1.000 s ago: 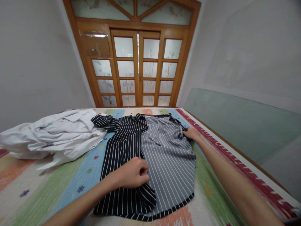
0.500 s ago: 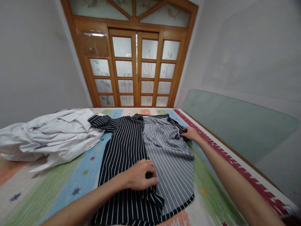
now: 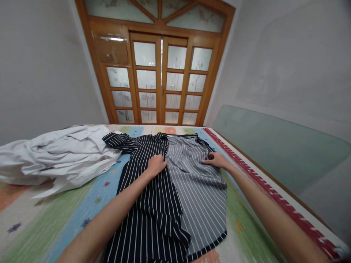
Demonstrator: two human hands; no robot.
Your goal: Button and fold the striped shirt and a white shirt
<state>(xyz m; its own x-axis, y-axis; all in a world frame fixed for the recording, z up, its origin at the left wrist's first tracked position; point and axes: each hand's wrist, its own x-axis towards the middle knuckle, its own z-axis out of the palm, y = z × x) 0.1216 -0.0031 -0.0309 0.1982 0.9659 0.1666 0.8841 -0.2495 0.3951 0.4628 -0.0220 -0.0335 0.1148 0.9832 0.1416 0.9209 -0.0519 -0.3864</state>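
Observation:
A black-and-white striped short-sleeved shirt [image 3: 137, 204] lies spread on the bed. Its left front shows the dark outer side, while the other half is turned open to the grey inner side. My left hand [image 3: 157, 164] is curled closed on the front edge of the shirt, below the collar; its fingertips are mostly hidden. At the far right side of the shirt, by the sleeve, my right hand [image 3: 216, 160] rests with thumb and forefinger apart, the thumb over the grey cloth.
A crumpled white garment [image 3: 68, 153] lies to the left, touching the striped sleeve. Under both is a colourful striped bedsheet [image 3: 65, 204] with a red border along the right. A pale green panel [image 3: 274, 142] leans along the right wall. Wooden glazed doors [image 3: 161, 80] stand beyond the bed.
My left hand has moved away from me, up the shirt front from its lower part to near the collar. My right hand has shifted slightly left, from the sleeve onto the shirt's side.

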